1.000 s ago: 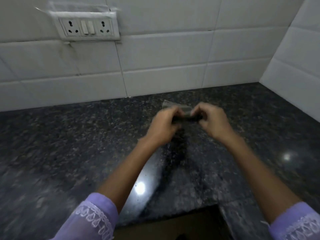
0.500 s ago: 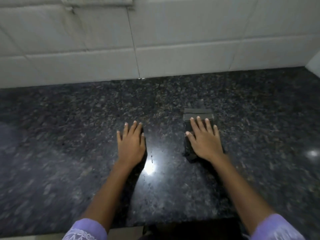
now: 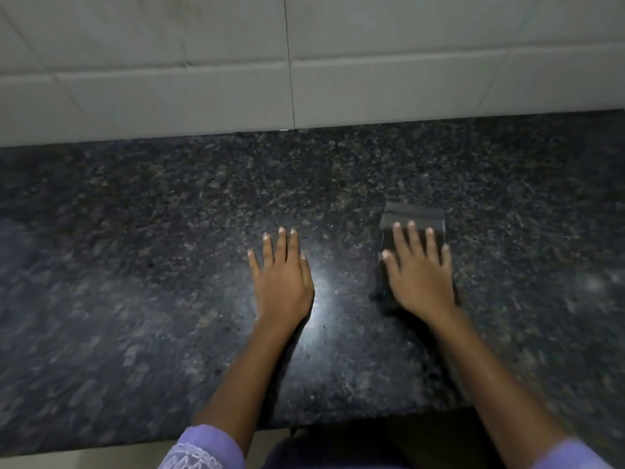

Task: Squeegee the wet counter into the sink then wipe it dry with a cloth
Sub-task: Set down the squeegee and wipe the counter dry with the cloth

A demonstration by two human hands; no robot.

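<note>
A folded dark grey cloth (image 3: pixel 413 216) lies flat on the dark speckled granite counter (image 3: pixel 169 231), right of centre. My right hand (image 3: pixel 419 272) presses down on it with the palm flat and fingers spread; only the cloth's far edge and sides show. My left hand (image 3: pixel 282 275) rests flat on the bare counter a little to the left, fingers together, holding nothing. No squeegee and no sink are in view.
A white tiled wall (image 3: pixel 304 62) rises behind the counter. The counter's front edge (image 3: pixel 304 424) runs along the bottom, with my purple sleeves below it. A lamp's reflection glares on the stone between my hands.
A second ago both hands held the cloth together above the counter. Since then the cloth was laid down under my right hand and my left hand moved off onto the stone. The view tilted down.
</note>
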